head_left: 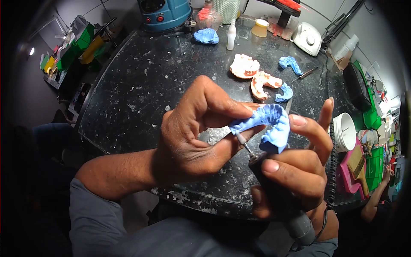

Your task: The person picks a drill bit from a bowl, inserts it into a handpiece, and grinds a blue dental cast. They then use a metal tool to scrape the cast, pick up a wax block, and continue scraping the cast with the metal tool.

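Note:
Between the fingers and thumb of my left hand (pixel 192 128) is a blue dental arch mould (pixel 279 128), held above the table with its tooth hollows showing. My right hand (pixel 302 171) is wrapped round a black rotary handpiece (pixel 276 192). A pale, tapered burr (pixel 242 138) on the handpiece's tip lies against or very near the arch's left end; exact contact cannot be made out. The index finger of my right hand is by the arch's right side. Behind lie two pinkish dental casts (pixel 245 66) and two smaller blue arch pieces (pixel 291 64).
The black, speckled table (pixel 128 90) carries a blue lump (pixel 206 36), a white dropper bottle (pixel 231 35) and a blue machine (pixel 165 15) at the back. A white bucket (pixel 343 130) stands right, near another person's arm (pixel 376 201). The handpiece's coiled cord (pixel 332 171) hangs at right.

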Demonstrator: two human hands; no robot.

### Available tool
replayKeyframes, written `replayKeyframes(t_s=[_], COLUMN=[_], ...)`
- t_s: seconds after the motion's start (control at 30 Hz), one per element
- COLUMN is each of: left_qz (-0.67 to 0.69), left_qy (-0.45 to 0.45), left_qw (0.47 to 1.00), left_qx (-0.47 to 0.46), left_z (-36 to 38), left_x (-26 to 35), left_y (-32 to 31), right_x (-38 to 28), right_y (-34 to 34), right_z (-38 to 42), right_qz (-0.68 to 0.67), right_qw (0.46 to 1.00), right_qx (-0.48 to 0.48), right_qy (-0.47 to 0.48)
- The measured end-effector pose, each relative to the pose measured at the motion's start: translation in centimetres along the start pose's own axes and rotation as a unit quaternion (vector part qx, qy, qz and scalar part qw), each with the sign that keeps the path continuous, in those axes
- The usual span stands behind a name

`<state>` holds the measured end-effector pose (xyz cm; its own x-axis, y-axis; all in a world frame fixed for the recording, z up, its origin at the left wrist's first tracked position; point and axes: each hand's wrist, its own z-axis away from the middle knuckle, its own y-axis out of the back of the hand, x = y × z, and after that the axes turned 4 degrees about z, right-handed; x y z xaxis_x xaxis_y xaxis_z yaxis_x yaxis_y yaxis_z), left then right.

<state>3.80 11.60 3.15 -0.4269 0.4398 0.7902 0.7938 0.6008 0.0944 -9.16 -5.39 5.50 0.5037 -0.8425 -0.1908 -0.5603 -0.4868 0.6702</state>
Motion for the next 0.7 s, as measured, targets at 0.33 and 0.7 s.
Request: replayKeyframes(t_s=[0.33, 0.7], left_qz=[0.03, -0.02], left_qy=[-0.02, -0.019], left_qw=[0.999, 0.997], left_qx=[0.038, 0.07], left_z=[0.0, 0.1], left_x=[-0.3, -0.4], left_y=[-0.6, -1.0], right_x=[0.0, -0.1], right_y=[0.1, 0.4], right_z=[0.0, 0.0], right_qz=[-0.003, -0.005], right_qw=[1.0, 1.0], right_qx=[-0.005, -0.029], right_qy=[-0.005, -0.007])
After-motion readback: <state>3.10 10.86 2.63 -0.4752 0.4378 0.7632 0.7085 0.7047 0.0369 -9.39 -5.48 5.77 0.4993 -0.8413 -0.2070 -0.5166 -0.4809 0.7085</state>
